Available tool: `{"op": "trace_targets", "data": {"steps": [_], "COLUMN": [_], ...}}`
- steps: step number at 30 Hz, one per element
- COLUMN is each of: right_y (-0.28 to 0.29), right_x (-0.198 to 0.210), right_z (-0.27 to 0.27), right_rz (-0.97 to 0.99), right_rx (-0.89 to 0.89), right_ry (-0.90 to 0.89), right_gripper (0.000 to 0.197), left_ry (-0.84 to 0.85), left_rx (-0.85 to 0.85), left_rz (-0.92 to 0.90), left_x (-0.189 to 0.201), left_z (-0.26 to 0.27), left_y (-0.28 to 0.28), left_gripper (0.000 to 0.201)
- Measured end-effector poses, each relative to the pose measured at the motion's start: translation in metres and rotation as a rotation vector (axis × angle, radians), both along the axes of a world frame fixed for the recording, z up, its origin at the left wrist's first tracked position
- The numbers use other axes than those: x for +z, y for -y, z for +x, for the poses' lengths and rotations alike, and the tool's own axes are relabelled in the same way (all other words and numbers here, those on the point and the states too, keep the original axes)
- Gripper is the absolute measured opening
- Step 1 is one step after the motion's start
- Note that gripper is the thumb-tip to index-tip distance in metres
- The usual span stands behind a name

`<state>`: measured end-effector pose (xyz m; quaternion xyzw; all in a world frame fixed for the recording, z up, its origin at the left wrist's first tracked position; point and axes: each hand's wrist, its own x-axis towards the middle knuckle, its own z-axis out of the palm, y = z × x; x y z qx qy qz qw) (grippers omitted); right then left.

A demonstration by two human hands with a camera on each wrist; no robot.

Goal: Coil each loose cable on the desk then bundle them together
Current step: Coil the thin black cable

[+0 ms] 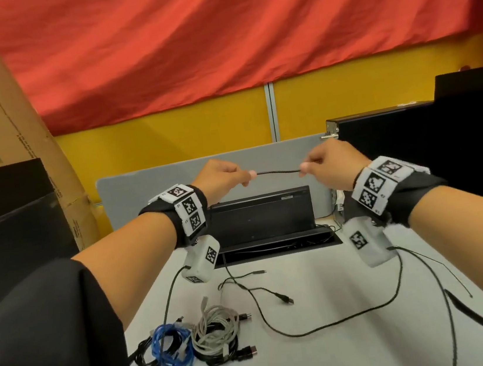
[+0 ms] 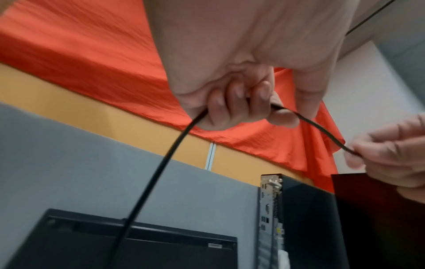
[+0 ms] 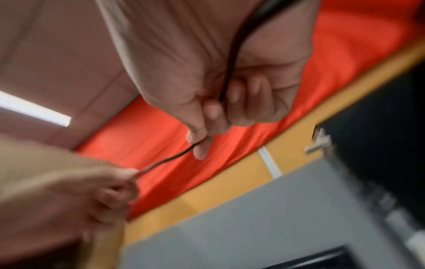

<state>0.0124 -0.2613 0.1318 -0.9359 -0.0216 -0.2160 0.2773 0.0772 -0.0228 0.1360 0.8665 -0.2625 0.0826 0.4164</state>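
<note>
Three coils look done: black coil (image 1: pixel 146 353), blue coil (image 1: pixel 171 350) and grey coil (image 1: pixel 215 330) sit touching each other at the near left of the desk (image 1: pixel 333 355), with another dark cable under the grey one; can't tell if anything ties them. Left hand (image 1: pixel 222 176) and right hand (image 1: pixel 328 160) are both raised above the desk, each with fingers curled and thumb pinching the same thin black cable (image 1: pixel 277 172); a short span runs nearly straight between them. In the left wrist view the cable drops from the left fist toward the desk; in the right wrist view it runs back across the right palm. No loop formed in it yet, so I'd call this the start of coiling it. One more loose black cable (image 1: pixel 260 291) with a USB plug (image 1: pixel 287 299) lies mid-desk, uncoiled. Left to do, by my read: coil these, then bundle everything.
</note>
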Motion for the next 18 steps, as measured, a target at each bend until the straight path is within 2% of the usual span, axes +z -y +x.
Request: {"op": "trace_targets", "data": {"steps": [3, 7, 9, 13, 18], "right_y": [0.042, 0.096, 0.109, 0.118, 0.141], "right_x": [-0.016, -0.038, -0.049, -0.059, -0.07], "right_z": [0.009, 0.015, 0.016, 0.016, 0.005], "right_rz": [-0.197, -0.172, -0.183, -0.358, -0.469], "right_rx": [-0.277, -0.583, -0.637, -0.71, -0.793], "right_ry": [0.054, 0.062, 0.074, 0.195, 0.3], "right_gripper": [0.018, 0.012, 0.01, 0.013, 0.029], "left_ry": [0.019, 0.051, 0.06, 0.054, 0.04], "left_rx": [0.021, 0.106, 0.133, 0.144, 0.176], "left_rz": [0.019, 0.038, 0.108, 0.205, 0.307], "left_x": [-0.003, -0.012, -0.017, -0.021, -0.025], "left_z": [0.005, 0.018, 0.022, 0.029, 0.036], "left_y": [-0.02, -0.045, -0.049, -0.049, -0.061], "left_gripper": [0.028, 0.024, 0.023, 0.024, 0.024]}}
